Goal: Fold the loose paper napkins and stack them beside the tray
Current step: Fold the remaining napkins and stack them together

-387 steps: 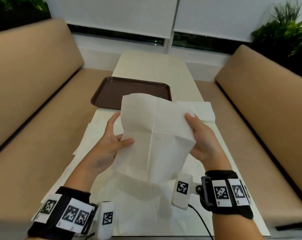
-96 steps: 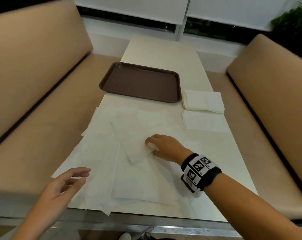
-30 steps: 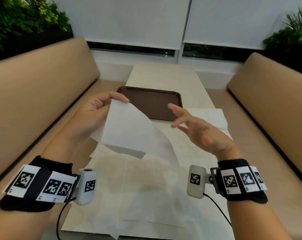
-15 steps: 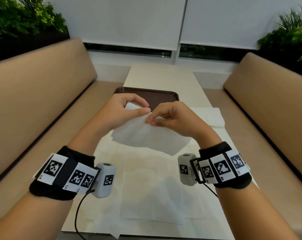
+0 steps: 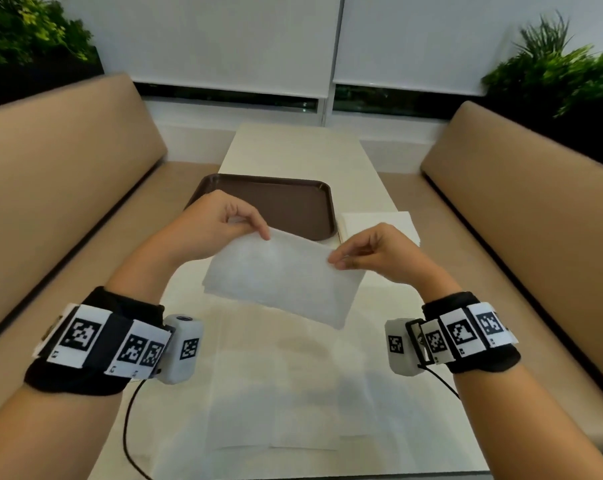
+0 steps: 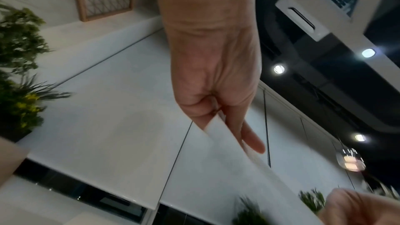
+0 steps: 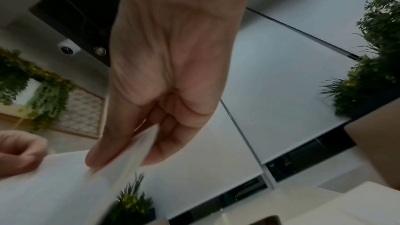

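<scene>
A white paper napkin (image 5: 282,275), folded in half, hangs in the air above the table between both hands. My left hand (image 5: 224,220) pinches its upper left corner with thumb and fingers; the left wrist view shows the same napkin (image 6: 233,174) held by that hand (image 6: 218,114). My right hand (image 5: 369,254) pinches the upper right corner, and in the right wrist view this hand (image 7: 151,134) holds the napkin (image 7: 65,186) edge. A brown tray (image 5: 286,202) lies beyond the hands. Folded napkins (image 5: 379,223) sit stacked to the tray's right.
Several loose unfolded napkins (image 5: 286,382) cover the near part of the cream table (image 5: 300,150). Tan bench seats (image 5: 51,188) run along both sides. Plants stand at the far corners, and window blinds fill the back wall.
The hands, close together half a second ago, have moved apart along the napkin's top edge, drawing the folded napkin taut between them. One second ago only the left hand held it.
</scene>
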